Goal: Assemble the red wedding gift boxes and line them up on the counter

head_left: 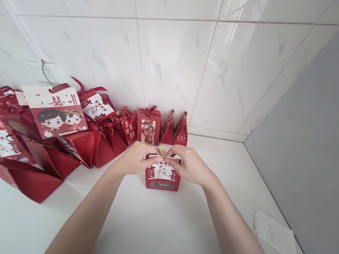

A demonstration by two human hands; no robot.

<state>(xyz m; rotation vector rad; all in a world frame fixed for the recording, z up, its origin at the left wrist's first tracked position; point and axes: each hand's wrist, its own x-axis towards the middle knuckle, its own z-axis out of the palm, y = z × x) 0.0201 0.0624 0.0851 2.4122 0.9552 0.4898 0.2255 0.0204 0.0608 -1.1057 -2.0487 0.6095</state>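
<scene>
Pinching a tan tab [163,151] at the top of a small red gift box [162,177], left hand [135,159] and right hand [189,166] together. For the left hand: narrow grip, thumb and forefinger closed on the tab from the left, other fingers curled over the box's top left corner. For the right hand: same narrow pinch from the right, fingertips meeting the left's at the tab.

Sits on the white tabletop [155,233] near the middle, a little out from the tiled wall [172,56]. Stands upright, printed front toward the camera. Top edge running left to right, tab pointing straight up. Small window low on the front, contents too dim to tell.

Behind, just beyond the hands and apart from them: a row of closed red boxes [148,127] against the wall.

To the left: a heap of red gift bags [59,158], most tipped on their sides, ribbon handles loose, insides hidden. Topmost, a bag with a cartoon-couple card [55,114].

To the right: a white paper sheet [276,237] lying flat near the grey side wall [320,142], well apart from the box.
</scene>
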